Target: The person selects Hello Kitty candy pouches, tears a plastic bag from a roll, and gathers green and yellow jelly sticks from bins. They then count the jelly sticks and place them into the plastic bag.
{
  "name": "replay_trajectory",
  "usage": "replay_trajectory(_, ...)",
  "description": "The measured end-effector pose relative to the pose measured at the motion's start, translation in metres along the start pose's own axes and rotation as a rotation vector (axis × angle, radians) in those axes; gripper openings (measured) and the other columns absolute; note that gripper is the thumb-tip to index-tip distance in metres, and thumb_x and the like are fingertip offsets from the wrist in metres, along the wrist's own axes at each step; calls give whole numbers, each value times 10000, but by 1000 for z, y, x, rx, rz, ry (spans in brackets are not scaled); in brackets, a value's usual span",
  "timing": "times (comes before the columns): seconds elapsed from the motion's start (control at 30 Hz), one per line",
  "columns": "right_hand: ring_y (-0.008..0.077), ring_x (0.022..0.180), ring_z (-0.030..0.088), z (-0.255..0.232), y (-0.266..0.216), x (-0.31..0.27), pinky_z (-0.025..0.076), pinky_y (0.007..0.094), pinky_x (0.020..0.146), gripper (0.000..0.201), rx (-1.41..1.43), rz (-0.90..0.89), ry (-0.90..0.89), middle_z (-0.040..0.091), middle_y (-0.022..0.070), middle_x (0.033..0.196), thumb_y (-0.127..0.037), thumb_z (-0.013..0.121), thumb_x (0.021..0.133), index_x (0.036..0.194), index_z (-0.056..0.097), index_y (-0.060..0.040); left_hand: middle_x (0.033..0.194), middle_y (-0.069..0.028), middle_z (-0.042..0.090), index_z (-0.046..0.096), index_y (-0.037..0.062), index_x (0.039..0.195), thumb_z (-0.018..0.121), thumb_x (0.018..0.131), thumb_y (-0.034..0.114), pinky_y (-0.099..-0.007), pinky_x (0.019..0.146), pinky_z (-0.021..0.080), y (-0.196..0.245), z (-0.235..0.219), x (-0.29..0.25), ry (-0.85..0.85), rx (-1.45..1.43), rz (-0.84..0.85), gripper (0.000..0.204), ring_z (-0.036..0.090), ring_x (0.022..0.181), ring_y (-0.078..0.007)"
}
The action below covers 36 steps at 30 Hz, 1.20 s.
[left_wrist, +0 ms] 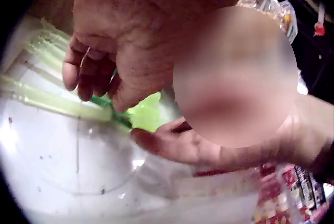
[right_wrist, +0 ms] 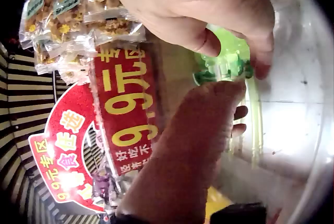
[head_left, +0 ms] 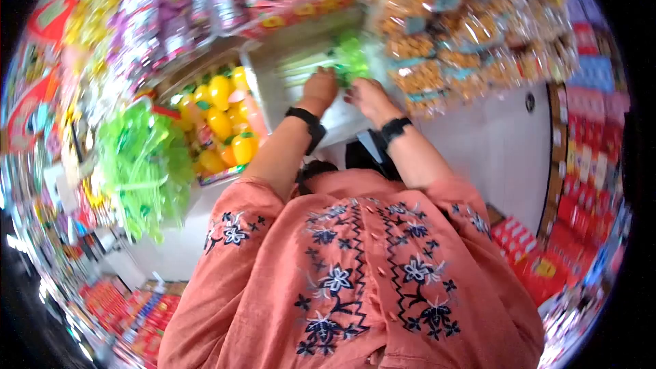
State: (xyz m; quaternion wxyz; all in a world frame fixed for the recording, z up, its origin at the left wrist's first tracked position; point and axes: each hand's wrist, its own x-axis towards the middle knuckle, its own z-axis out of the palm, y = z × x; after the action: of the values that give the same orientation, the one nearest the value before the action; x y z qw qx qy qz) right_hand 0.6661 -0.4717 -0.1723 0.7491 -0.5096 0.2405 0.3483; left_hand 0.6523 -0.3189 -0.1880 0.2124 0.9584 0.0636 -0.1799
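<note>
Pale green tubes with dark green fittings and a bright green top point(head_left: 352, 57) lie in a white bin point(head_left: 273, 89). The left hand point(head_left: 320, 89) curls its fingers round the dark green fittings point(right_wrist: 237, 69); in the left wrist view the left hand point(left_wrist: 128, 36) partly hides them. On the other side, the right hand point(head_left: 372, 99) is beside the bright green top. In the right wrist view the right hand point(right_wrist: 209, 10) arches over that top, its thumb and fingers apart; one fingertip is near the fittings. The tubes point(left_wrist: 57, 98) run along the bin floor.
Yellow fruit-shaped items point(head_left: 219, 119) fill the bin at left, with green packages point(head_left: 143, 164) beside it. Bagged snacks point(head_left: 437, 61) stand at right, purple and pink packets point(head_left: 198, 7) behind. A red price sign point(right_wrist: 125, 104) edges the bin.
</note>
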Motion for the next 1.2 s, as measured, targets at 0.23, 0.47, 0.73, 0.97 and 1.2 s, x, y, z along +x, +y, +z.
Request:
replay_trajectory(0.23, 220, 929, 683, 57, -38, -40, 588, 413, 783, 228, -128, 90, -354, 697, 80, 1029, -233, 511, 1001, 1082, 649, -70, 1045, -229, 648, 637, 22, 1059, 599, 903, 284, -477, 852, 502, 22, -149, -93, 279, -396, 86, 307, 635, 979, -410)
replay_trajectory(0.47, 206, 920, 682, 164, -36, -96, 581, 334, 744, 267, -344, 21, -696, 664, 84, 1021, -234, 586, 978, 1159, 566, -39, 901, -163, 660, 650, 9, 993, 673, 900, 171, -381, 698, 518, -28, -226, -231, 788, -490, 95, 188, 655, 793, -321)
replay_trajectory(0.73, 241, 955, 665, 311, 6, -126, 588, 333, 774, 465, -546, -83, -887, 594, 124, 1141, -283, 627, 965, 1284, 466, 14, 944, -63, 674, 637, -18, 1106, 627, 979, 121, -257, 747, 506, -101, -236, -345, 1028, -575, -213, 188, 617, 827, -113)
replay_trajectory(0.97, 282, 1055, 660, 350, 30, -110, 584, 393, 871, 358, -402, 22, -909, 600, 141, 1212, -247, 619, 986, 1243, 510, -23, 973, -56, 670, 634, -27, 1121, 607, 998, 148, -255, 788, 495, -113, -218, -374, 1011, -731, -298, 216, 603, 878, -108)
replay_trajectory(1.2, 186, 907, 680, 358, 31, -126, 596, 319, 785, 285, -409, -109, -898, 645, 105, 1076, -183, 634, 973, 1188, 548, -16, 1000, -130, 652, 622, -24, 1122, 648, 948, 105, -311, 762, 520, -139, -219, -360, 1151, -606, -212, 218, 644, 889, -198)
